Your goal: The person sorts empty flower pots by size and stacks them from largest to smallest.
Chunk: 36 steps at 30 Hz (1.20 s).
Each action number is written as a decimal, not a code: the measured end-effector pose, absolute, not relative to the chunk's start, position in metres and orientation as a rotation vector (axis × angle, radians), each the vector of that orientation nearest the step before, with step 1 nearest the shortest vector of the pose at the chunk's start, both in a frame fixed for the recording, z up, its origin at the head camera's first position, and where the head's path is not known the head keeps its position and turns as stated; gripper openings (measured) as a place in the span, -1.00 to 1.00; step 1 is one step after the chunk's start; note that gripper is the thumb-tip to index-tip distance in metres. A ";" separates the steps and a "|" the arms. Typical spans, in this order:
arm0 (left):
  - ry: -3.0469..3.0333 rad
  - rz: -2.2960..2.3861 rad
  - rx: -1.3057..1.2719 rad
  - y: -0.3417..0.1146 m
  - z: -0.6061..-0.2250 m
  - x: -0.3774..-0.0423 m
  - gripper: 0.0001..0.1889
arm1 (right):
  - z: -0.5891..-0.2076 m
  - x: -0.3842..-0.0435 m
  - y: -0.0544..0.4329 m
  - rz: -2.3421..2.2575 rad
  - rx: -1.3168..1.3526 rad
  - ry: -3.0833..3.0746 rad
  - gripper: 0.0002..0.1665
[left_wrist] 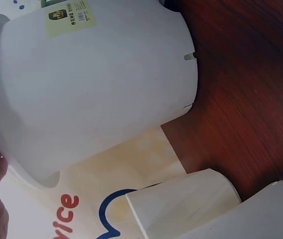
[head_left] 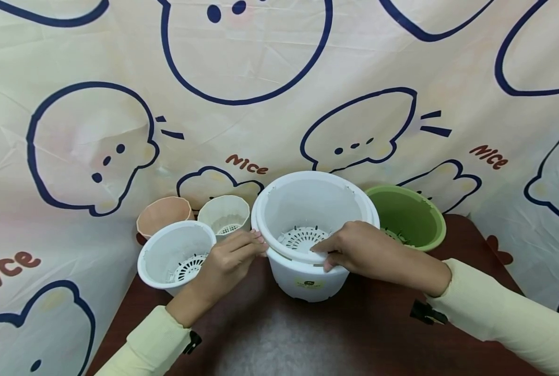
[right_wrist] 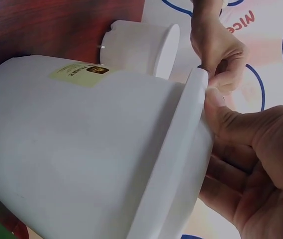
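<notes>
- Left hand (head_left: 225, 261): near-left rim of the large white pot (head_left: 307, 277) is pinched between curled fingers and thumb.
- Right hand (head_left: 359, 250): near rim of the same pot is gripped, thumb under the lip, fingers laid over it.
- Large white pot is stood on the dark wooden table (head_left: 368, 334); a perforated white insert (head_left: 302, 237) is seen inside, possibly raised slightly.
- Smaller white pot (head_left: 176, 253) is set just left; pink pot (head_left: 164, 214) and cream pot (head_left: 224, 215) behind it; green pot (head_left: 408, 216) behind right.
</notes>
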<state>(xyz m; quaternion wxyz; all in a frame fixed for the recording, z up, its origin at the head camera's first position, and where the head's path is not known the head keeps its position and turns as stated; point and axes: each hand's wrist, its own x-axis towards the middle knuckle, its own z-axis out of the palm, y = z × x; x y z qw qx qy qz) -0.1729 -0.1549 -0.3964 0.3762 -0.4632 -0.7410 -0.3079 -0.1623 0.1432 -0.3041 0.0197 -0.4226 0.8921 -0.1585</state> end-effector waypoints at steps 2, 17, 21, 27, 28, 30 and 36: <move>-1.893 -0.786 -1.184 -0.155 -0.397 -0.173 -0.90 | -0.305 -0.163 0.144 -0.486 -1.311 2.772 -0.65; -1.870 -0.767 -1.192 -0.155 -0.398 -0.173 -0.84 | -0.303 -0.163 0.153 -0.524 -1.171 2.765 -0.61; -1.861 -0.775 -1.203 -0.155 -0.399 -0.173 -0.83 | -0.299 -0.162 0.160 -0.539 -1.151 2.857 -0.53; -1.893 -0.777 -1.216 -0.156 -0.398 -0.173 -0.81 | -0.288 -0.165 0.184 -0.567 -1.186 3.141 -0.68; -1.898 -0.778 -1.217 -0.156 -0.398 -0.173 -0.81 | -0.287 -0.167 0.189 -0.566 -1.169 3.192 -0.71; -1.904 -0.781 -1.220 -0.157 -0.397 -0.172 -0.81 | -0.285 -0.171 0.203 -0.561 -1.126 3.283 -0.77; -1.906 -0.771 -1.230 -0.157 -0.393 -0.171 -0.85 | -0.292 -0.187 0.249 -0.404 -0.893 3.423 -0.79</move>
